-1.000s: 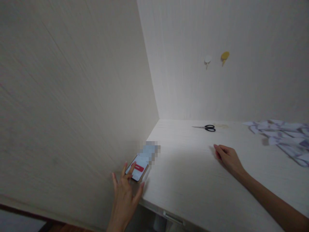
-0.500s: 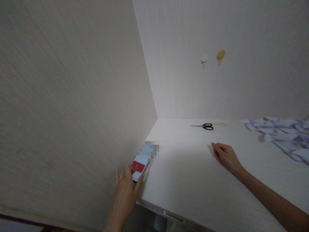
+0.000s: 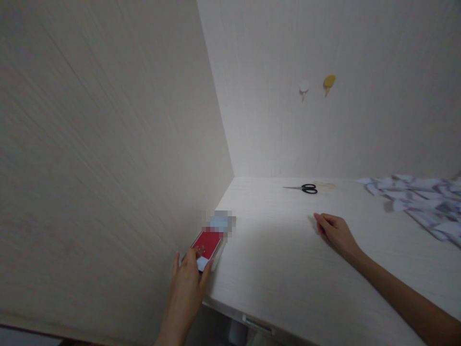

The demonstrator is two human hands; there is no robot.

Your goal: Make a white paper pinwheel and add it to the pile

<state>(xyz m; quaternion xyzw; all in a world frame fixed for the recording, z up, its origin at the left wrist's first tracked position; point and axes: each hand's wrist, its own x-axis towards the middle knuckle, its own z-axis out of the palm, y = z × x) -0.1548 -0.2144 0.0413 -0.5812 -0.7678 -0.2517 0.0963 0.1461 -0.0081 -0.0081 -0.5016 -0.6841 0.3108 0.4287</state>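
At the left end of the white tabletop, a smartphone (image 3: pixel 209 244) lies tilted beside the side wall, its screen showing a large red area. My left hand (image 3: pixel 187 278) is at its near end, thumb along the right edge and a bent finger over the screen; the little finger sticks out to the left. A pixelated patch covers the phone's far end. Farther right, my right hand (image 3: pixel 334 231) rests on the tabletop, fingers curled in, with nothing visible in them. Beyond it lie black-handled scissors (image 3: pixel 304 188), blades pointing left.
Pale loops, perhaps rubber bands (image 3: pixel 325 185), lie right of the scissors. A spread of white and purplish pieces (image 3: pixel 421 197) covers the far right of the tabletop (image 3: pixel 266 269). On the back wall are a white hook (image 3: pixel 304 87) and a yellow hook (image 3: pixel 329 81).
The red area on the phone's screen has grown, reaching farther up the display. Both hands stay nearly where they were.
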